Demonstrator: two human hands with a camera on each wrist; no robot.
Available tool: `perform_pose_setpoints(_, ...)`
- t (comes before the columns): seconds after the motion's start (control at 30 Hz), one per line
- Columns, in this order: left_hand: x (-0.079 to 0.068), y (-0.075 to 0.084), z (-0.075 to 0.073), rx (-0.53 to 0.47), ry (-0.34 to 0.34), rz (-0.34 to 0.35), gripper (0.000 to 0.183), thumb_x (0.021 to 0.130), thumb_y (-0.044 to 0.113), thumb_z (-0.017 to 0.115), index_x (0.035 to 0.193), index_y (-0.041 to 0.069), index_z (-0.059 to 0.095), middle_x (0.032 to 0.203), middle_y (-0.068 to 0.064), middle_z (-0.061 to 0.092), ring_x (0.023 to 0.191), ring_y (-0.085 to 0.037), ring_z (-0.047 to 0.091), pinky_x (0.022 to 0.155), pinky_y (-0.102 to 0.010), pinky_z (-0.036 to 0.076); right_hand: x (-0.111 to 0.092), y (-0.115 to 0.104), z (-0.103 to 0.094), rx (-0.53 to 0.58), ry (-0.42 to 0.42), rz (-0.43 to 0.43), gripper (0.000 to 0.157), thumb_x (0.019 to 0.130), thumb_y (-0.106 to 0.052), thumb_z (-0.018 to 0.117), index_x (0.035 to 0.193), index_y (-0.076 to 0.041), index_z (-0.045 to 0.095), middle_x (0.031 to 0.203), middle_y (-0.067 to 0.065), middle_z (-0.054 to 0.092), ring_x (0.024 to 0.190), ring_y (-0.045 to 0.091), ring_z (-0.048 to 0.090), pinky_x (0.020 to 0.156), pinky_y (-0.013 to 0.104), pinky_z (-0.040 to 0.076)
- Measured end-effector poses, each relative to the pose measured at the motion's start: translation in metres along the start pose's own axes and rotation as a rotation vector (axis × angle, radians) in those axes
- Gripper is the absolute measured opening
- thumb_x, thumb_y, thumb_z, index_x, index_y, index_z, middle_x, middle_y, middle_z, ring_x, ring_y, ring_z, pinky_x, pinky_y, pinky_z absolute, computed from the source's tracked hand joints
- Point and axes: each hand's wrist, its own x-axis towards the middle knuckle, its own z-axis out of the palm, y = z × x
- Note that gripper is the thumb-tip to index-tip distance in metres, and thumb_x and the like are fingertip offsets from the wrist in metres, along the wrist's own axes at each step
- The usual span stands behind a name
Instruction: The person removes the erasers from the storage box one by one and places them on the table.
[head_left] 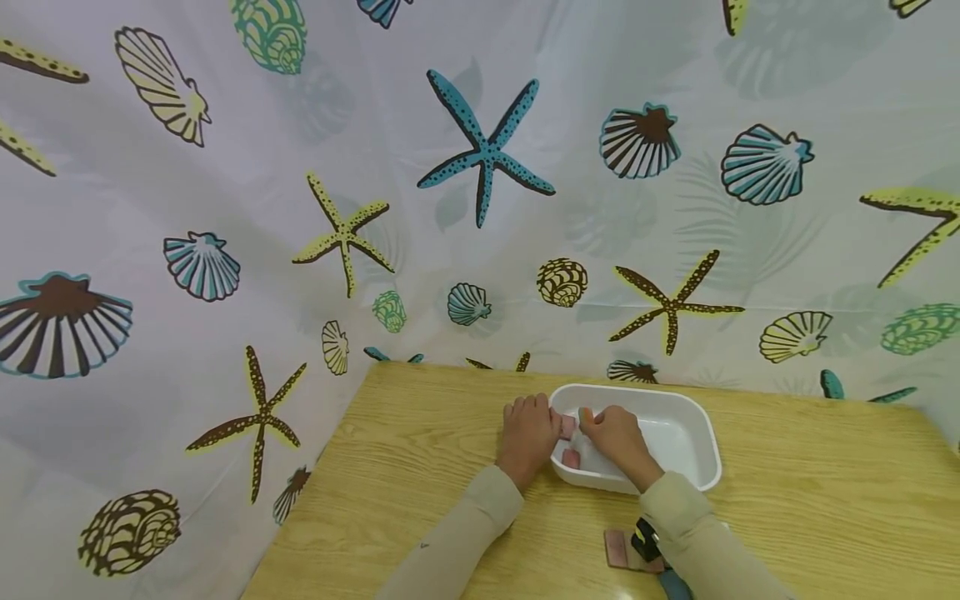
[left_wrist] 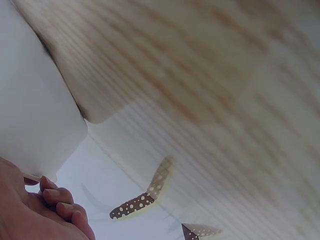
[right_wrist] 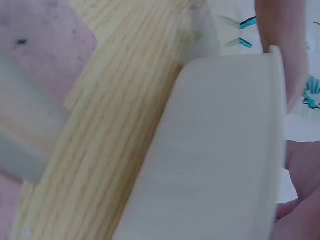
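Observation:
A white plastic tub [head_left: 678, 442] with rounded corners stands on the table. At its left end, my left hand [head_left: 528, 437] grips the rim, fingers curled over it; the left wrist view also shows these fingers [left_wrist: 62, 200] at the tub's edge. One small pink block [head_left: 567, 427] lies right at the left thumb, inside the tub. Another pink block [head_left: 571, 459] is lower, near the front left corner. Over the tub's left half, my right hand [head_left: 618, 437] pinches a small orange piece [head_left: 586, 415] between curled fingers; its kind cannot be told.
Before the tub, partly under the right sleeve, lie a pink flat piece [head_left: 616, 548], a black-and-yellow object [head_left: 645, 540] and a grey-blue piece [head_left: 675, 585]. A curtain [head_left: 450, 250] printed with shells and starfish hangs behind the wooden table [head_left: 420, 433] and along its left side.

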Motion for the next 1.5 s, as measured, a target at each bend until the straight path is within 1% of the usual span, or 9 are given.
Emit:
perform_pose_setpoints(0.2, 0.000, -0.001, -0.003, -0.009, -0.042, -0.018, 0.024, 0.096, 0.032, 0.041, 0.094, 0.013, 0.055, 0.081, 0.000, 0.053, 0.077, -0.017, 0.048, 0.069, -0.033, 0.033, -0.009, -0.005, -0.011, 0.007, -0.018, 0.016, 0.029, 0.083, -0.026, 0.062, 0.089, 0.003, 0.061, 0.079, 0.008, 0.059, 0.069, 0.020, 0.051, 0.059, 0.030, 0.040)
perform_pose_setpoints(0.27, 0.000, -0.001, -0.004, -0.010, -0.050, -0.019, 0.024, 0.096, 0.032, 0.041, 0.095, 0.013, 0.055, 0.082, 0.000, 0.053, 0.078, -0.017, 0.047, 0.070, -0.033, 0.033, -0.014, -0.007, -0.015, 0.009, -0.015, 0.019, 0.030, 0.082, -0.027, 0.063, 0.091, 0.002, 0.061, 0.081, 0.008, 0.060, 0.071, 0.020, 0.051, 0.060, 0.030, 0.039)
perform_pose_setpoints(0.47, 0.000, -0.001, -0.002, -0.010, -0.059, -0.020, 0.023, 0.096, 0.031, 0.040, 0.094, 0.013, 0.053, 0.082, 0.000, 0.052, 0.078, -0.018, 0.047, 0.070, -0.033, 0.033, -0.030, -0.012, -0.025, 0.017, 0.011, -0.022, 0.028, 0.082, -0.027, 0.064, 0.089, -0.001, 0.060, 0.080, 0.006, 0.060, 0.069, 0.018, 0.051, 0.059, 0.030, 0.040)
perform_pose_setpoints(0.73, 0.001, -0.002, 0.000, -0.021, -0.044, -0.022, 0.023, 0.096, 0.032, 0.041, 0.091, 0.013, 0.053, 0.080, 0.001, 0.051, 0.076, -0.017, 0.046, 0.068, -0.031, 0.031, -0.059, -0.016, -0.037, 0.017, -0.004, -0.055, 0.028, 0.083, -0.029, 0.063, 0.091, -0.003, 0.059, 0.081, 0.005, 0.061, 0.069, 0.016, 0.054, 0.060, 0.031, 0.043)
perform_pose_setpoints(1.03, 0.003, -0.003, -0.001, -0.030, -0.032, -0.020, 0.024, 0.095, 0.032, 0.040, 0.091, 0.012, 0.053, 0.079, 0.000, 0.050, 0.074, -0.017, 0.045, 0.068, -0.032, 0.032, -0.090, -0.007, -0.039, 0.024, -0.023, -0.049, 0.028, 0.084, -0.027, 0.064, 0.095, -0.002, 0.058, 0.080, 0.003, 0.060, 0.071, 0.015, 0.056, 0.061, 0.030, 0.045)
perform_pose_setpoints(1.17, 0.004, -0.005, -0.002, -0.019, -0.025, -0.015, 0.024, 0.095, 0.032, 0.040, 0.092, 0.012, 0.054, 0.080, 0.000, 0.052, 0.075, -0.017, 0.046, 0.069, -0.032, 0.033, -0.102, -0.003, -0.039, 0.021, -0.023, -0.044, 0.026, 0.084, -0.026, 0.064, 0.093, -0.002, 0.058, 0.079, 0.001, 0.059, 0.073, 0.014, 0.057, 0.062, 0.029, 0.045)
perform_pose_setpoints(1.3, 0.003, -0.005, -0.002, -0.023, -0.027, -0.016, 0.023, 0.095, 0.031, 0.042, 0.093, 0.012, 0.055, 0.081, -0.001, 0.054, 0.077, -0.018, 0.047, 0.069, -0.033, 0.033, -0.112, 0.002, -0.038, 0.027, -0.041, -0.015, 0.026, 0.084, -0.027, 0.064, 0.093, -0.003, 0.058, 0.078, 0.000, 0.059, 0.073, 0.013, 0.057, 0.062, 0.029, 0.046)
perform_pose_setpoints(1.5, 0.003, -0.004, -0.002, -0.043, -0.042, -0.026, 0.025, 0.095, 0.031, 0.041, 0.095, 0.011, 0.055, 0.083, -0.001, 0.054, 0.078, -0.018, 0.047, 0.069, -0.033, 0.032, -0.128, 0.015, -0.038, 0.034, -0.071, 0.022, 0.029, 0.085, -0.028, 0.064, 0.095, -0.002, 0.058, 0.080, 0.000, 0.058, 0.075, 0.013, 0.056, 0.066, 0.031, 0.047)
